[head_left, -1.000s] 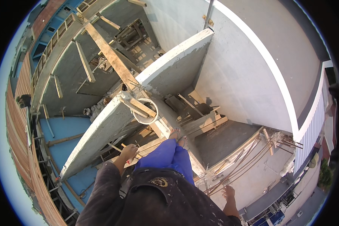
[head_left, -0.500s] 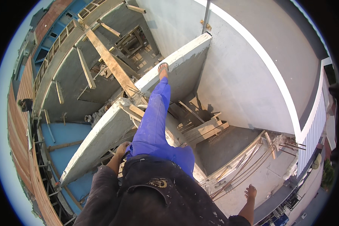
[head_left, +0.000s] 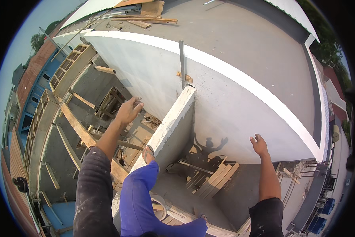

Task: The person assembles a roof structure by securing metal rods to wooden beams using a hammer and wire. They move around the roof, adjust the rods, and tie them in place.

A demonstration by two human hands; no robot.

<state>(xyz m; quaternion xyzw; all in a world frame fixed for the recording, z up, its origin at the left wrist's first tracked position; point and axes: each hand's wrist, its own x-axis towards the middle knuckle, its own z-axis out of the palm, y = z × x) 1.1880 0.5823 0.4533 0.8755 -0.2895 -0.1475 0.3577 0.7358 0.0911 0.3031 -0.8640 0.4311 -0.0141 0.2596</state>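
Note:
Both arms are stretched out in front of me and to the sides. My left hand [head_left: 129, 111] is raised over the left room, open with fingers loosely apart, and holds nothing. Out to the right, my right hand [head_left: 259, 144] is lifted in front of the pale plastered wall [head_left: 232, 114]; its fingers are parted and nothing is in them. One sandalled foot [head_left: 149, 155] stands on the narrow top of a concrete wall [head_left: 171, 120] running ahead to the plastered wall. My other foot [head_left: 203, 218] is lower right, near another wall top. Neither hand touches anything.
Deep rooms drop away on both sides of the narrow wall. A long plank [head_left: 77, 122] and several timbers span the left room. Stacked boards [head_left: 217, 180] lie below right. An upright metal post [head_left: 182, 65] stands at the wall's far end. A flat roof [head_left: 240, 43] lies beyond.
I have moved forward along the wall top, and the view has tilted up toward the far roof. Both hands have risen from beside my body and spread outward; the left has left my thigh.

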